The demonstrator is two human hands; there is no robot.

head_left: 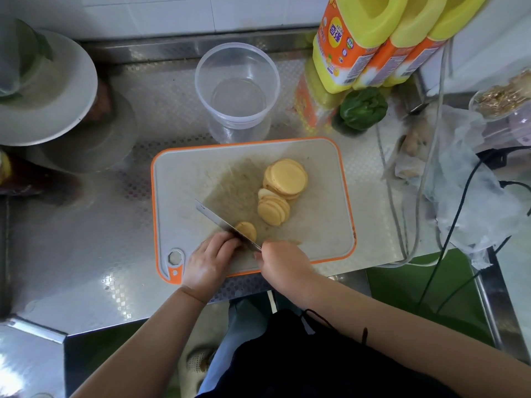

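Potato stub (246,229), lower centre of frame on the cutting board (184,179): expect firm, wet, slippery handling. Left hand (211,259) pins it with curled fingertips; right hand (283,261) is wrapped round the knife (221,221) handle.

light: even, soft, moderately bright | glare: white reflections on steel counter (86,239) at 7–8 o'clock | shadows: faint, diffuse, under grey bowl (57,104) at 10 o'clock | distortion: fisheye bend at edges, yellow bottles (353,47) at 1 o'clock lean | sharpness: soft overall, knife (224,222) near centre clearest, corners blurriest
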